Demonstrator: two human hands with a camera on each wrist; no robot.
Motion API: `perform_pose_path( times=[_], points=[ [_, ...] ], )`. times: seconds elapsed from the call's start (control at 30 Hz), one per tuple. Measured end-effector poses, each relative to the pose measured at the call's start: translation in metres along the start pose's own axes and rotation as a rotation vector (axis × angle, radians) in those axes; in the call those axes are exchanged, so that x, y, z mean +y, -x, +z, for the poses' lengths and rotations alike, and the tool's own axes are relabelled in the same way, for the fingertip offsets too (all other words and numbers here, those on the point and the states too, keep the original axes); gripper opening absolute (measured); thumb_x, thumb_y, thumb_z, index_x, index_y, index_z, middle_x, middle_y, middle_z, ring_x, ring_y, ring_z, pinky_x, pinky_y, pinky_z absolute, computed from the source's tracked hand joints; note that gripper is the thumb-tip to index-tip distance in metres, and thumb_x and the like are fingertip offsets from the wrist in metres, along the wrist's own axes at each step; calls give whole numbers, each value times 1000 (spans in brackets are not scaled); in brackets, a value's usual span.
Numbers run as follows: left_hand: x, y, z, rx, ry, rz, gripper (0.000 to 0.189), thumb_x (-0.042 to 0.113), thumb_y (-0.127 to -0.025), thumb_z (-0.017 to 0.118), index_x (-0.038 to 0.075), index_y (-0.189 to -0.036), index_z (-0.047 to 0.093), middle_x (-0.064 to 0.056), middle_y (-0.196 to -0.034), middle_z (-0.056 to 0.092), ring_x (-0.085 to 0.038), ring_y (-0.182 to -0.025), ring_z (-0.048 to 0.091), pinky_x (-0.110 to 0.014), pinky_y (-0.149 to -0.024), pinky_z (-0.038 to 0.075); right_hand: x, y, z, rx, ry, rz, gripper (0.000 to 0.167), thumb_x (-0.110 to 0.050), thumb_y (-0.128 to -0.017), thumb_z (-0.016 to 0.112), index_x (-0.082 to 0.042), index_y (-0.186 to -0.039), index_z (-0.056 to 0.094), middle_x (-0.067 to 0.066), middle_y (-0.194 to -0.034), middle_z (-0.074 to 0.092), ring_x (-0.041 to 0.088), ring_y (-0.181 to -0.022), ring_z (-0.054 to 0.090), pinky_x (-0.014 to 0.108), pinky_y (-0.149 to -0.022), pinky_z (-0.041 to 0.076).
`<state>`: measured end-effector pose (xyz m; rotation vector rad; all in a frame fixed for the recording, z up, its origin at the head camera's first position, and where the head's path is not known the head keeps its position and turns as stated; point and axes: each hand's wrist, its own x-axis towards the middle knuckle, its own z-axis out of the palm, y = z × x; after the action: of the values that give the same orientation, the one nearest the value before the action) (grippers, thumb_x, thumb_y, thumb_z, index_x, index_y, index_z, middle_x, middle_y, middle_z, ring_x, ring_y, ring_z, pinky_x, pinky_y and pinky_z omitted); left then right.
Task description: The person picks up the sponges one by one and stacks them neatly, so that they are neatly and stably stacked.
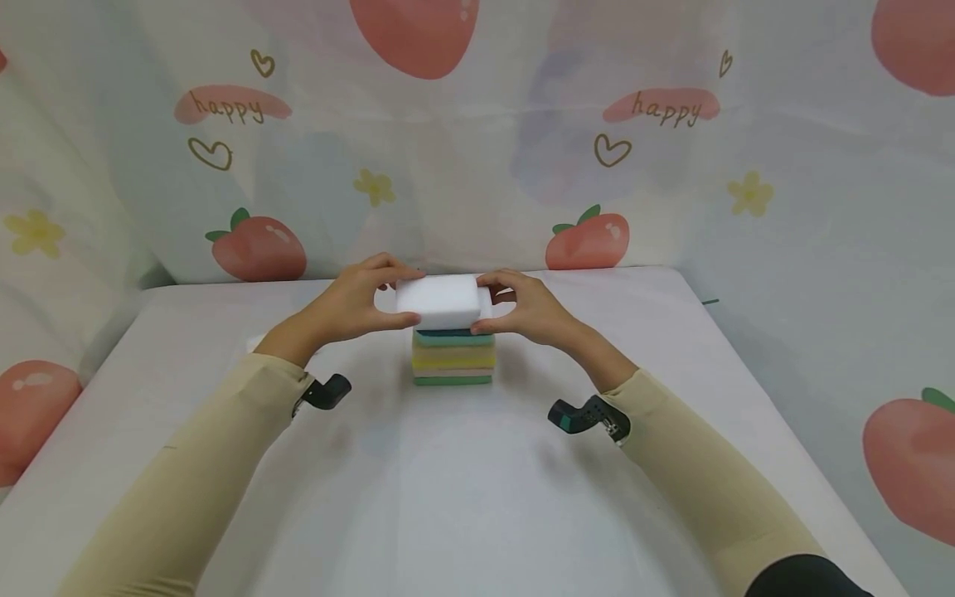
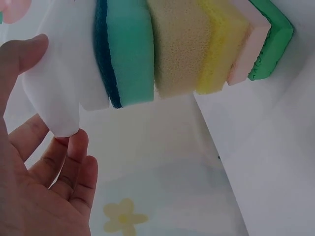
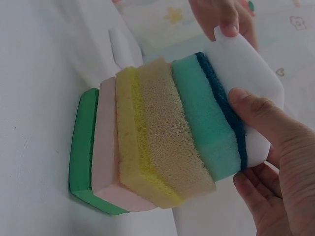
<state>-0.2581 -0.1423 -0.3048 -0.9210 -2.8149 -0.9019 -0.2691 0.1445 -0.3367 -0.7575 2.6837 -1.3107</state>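
A stack of sponges stands on the table below both hands. From the bottom it has a green slab, a pale pink layer, a yellow sponge, a beige porous sponge and a teal sponge with a dark blue scouring face. Above lie two smooth white pieces. My left hand pinches the upper white block between thumb and fingers. My right hand grips the lower white block at its right end, its thumb by the dark blue face.
A white tablecloth covers the table. Another white object lies on it to the left, partly hidden by my left wrist in the head view. A printed curtain hangs close behind the table's back edge.
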Motion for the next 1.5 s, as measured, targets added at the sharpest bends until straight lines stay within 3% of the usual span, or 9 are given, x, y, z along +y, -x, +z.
perform_pose_path(
  times=[0.73, 1.5],
  points=[
    [3, -5, 0, -9, -25, 43, 60, 38, -83, 78, 17, -136, 60, -5, -123, 54, -23, -107, 53, -41, -85, 49, -2, -1, 0, -3, -12, -39, 70, -23, -73, 89, -5, -132, 57, 7, -125, 60, 23, -110, 57, 42, -104, 47],
    [5, -12, 6, -16, 11, 78, 56, 34, -83, 78, 18, -135, 61, -5, -119, 54, -22, -106, 52, -41, -87, 47, 3, -2, 2, -9, -42, -37, 68, -24, -72, 89, -6, -129, 57, 8, -122, 60, 25, -110, 57, 48, -105, 45]
  ],
)
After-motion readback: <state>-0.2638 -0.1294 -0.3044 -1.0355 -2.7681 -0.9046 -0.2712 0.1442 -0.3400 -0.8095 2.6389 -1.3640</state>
